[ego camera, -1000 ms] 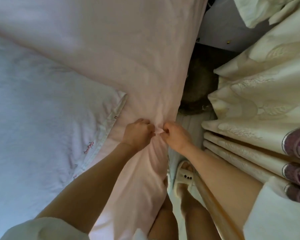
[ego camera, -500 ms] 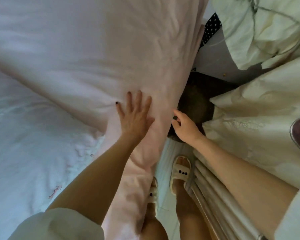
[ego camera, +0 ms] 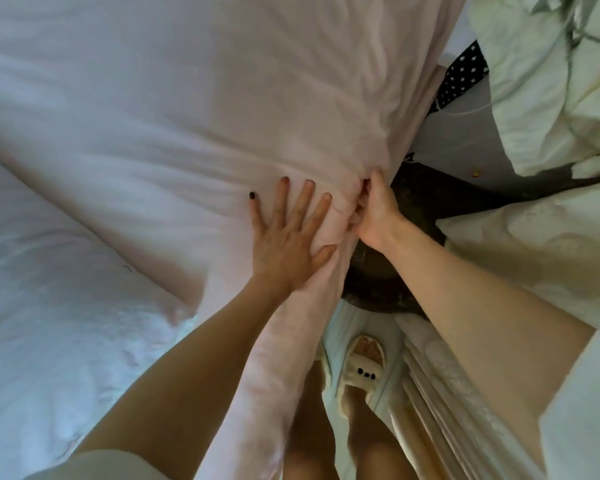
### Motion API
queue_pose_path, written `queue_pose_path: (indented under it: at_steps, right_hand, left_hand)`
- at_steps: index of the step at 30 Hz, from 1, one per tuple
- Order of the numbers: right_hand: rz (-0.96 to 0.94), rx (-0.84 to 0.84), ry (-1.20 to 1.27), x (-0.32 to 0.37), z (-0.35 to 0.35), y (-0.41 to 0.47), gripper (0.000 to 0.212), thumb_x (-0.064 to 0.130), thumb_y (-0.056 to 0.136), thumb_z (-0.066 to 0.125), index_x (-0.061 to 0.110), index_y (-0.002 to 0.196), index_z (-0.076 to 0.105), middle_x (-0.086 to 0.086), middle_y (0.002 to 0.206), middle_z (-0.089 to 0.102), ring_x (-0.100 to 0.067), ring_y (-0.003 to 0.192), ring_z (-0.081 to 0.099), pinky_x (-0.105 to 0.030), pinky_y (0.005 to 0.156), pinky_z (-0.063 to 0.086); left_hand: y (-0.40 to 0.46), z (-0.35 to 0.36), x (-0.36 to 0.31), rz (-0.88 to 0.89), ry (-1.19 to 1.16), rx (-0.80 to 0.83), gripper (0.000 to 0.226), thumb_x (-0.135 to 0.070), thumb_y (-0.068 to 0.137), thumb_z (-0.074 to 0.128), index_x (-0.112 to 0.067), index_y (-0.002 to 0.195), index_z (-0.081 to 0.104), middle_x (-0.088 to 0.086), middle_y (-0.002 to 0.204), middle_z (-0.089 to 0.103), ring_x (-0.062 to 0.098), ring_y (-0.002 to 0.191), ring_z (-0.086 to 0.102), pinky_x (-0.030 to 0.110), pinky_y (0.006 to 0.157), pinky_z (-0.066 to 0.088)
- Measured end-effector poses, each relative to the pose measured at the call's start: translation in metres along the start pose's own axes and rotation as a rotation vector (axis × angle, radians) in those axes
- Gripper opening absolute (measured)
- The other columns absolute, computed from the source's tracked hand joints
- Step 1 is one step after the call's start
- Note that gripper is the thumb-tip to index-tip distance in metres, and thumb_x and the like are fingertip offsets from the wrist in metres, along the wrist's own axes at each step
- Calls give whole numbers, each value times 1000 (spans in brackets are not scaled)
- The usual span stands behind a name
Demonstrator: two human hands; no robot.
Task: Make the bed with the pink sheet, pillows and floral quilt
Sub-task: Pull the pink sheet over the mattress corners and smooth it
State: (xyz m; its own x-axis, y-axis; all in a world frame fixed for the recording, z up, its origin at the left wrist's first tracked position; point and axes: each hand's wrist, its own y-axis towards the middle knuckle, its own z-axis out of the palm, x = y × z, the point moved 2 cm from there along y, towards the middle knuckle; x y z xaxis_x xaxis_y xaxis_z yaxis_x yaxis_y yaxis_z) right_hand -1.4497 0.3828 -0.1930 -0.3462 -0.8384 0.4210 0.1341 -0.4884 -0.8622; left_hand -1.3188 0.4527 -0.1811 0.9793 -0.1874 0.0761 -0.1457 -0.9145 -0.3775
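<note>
Pink cotton-like fabric, the pink sheet, covers most of the bed in view and hangs over the right edge of the bed. Broad folds and creases run across it, so by my judgement the smoothing and tucking stage is in hand and not finished. A pale white-blue layer lies exposed at the near left part of the bed; whether it is the mattress cover or another bedding item cannot be told. No pillows are identifiable in view. Cream bedding is heaped beyond the right edge of the bed, toward the far corner, well apart from the sheet; it may be the quilt, but no floral print can be confirmed on it. Pillows and quilt therefore appear to remain outstanding.

Left hand: flat, fingers spread wide, palm pressing the pink sheet down just inside the right edge of the bed. It holds nothing.

Right hand: fingers curled, gripping a bunched fold of the pink sheet at the right edge of the bed, just beside the left hand.

Slippered feet stand on the floor alongside.
</note>
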Motion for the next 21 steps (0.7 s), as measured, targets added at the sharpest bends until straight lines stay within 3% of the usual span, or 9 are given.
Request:
queue_pose_path:
  at_steps: [2, 4, 6, 8, 10, 12, 14, 21]
  right_hand:
    - [-39, -110, -114, 2, 5, -10, 47, 44, 99, 27, 22, 139, 41, -7, 134, 52, -23, 116, 52, -39, 103, 42]
    - [-97, -267, -238, 4, 13, -22, 43, 33, 100, 28, 21, 140, 40, -6, 134, 51, -20, 108, 51, -33, 94, 43]
    - [-162, -350, -380, 7, 29, -39, 45, 23, 98, 30, 17, 142, 37, -8, 138, 47, -23, 113, 50, -35, 99, 43]
    - [-203, -377, -536, 8, 44, -58, 50, 19, 93, 32, 14, 143, 35, -11, 144, 42, -29, 125, 46, -43, 108, 39]
    - [-227, -330, -641, 7, 68, -80, 51, 17, 91, 34, 10, 142, 35, -12, 146, 40, -31, 132, 41, -45, 111, 34]
    - [-238, -279, -733, 4, 101, -106, 51, 13, 94, 33, 7, 145, 31, -11, 149, 36, -30, 137, 36, -37, 114, 29]
    - [-245, -201, -838, -2, 138, -130, 50, 10, 95, 32, 5, 145, 29, -11, 151, 34, -27, 139, 33, -32, 113, 26]
    - [-246, 96, -1139, -66, 269, -188, 43, 10, 93, 39, 6, 136, 46, -14, 140, 49, -25, 121, 51, -32, 100, 38]
  left_hand:
    - [-3, -9, 3, 14, -72, 26, 73, -66, 86, 14, -33, 145, -14, -2, 160, -10, 32, 145, -15, 61, 105, -19]
    - [-7, -24, 9, 44, -182, 65, 67, -52, 93, 32, -30, 150, 5, -2, 160, -3, 28, 147, -10, 61, 111, -11]
    - [-22, -44, 22, 35, -332, -15, 55, -30, 92, 47, -22, 145, 34, 5, 157, 20, 30, 147, 12, 61, 114, 13]
    - [-39, -62, 35, -75, -479, -133, 45, -14, 84, 58, -12, 129, 54, 15, 144, 44, 36, 137, 37, 59, 105, 35]
    - [-61, -81, 60, -247, -578, -163, 43, -13, 87, 56, -12, 130, 53, 15, 145, 43, 34, 138, 35, 57, 107, 33]
    - [-86, -95, 90, -382, -620, -154, 44, -18, 93, 48, -15, 137, 45, 11, 151, 33, 29, 144, 22, 51, 115, 22]
    - [-115, -104, 125, -505, -649, -214, 44, -18, 93, 47, -14, 137, 44, 11, 151, 32, 29, 143, 22, 47, 116, 20]
    - [-246, -99, 255, -1023, -617, -359, 47, -14, 83, 55, -5, 129, 50, 20, 142, 41, 36, 138, 30, 52, 112, 21]
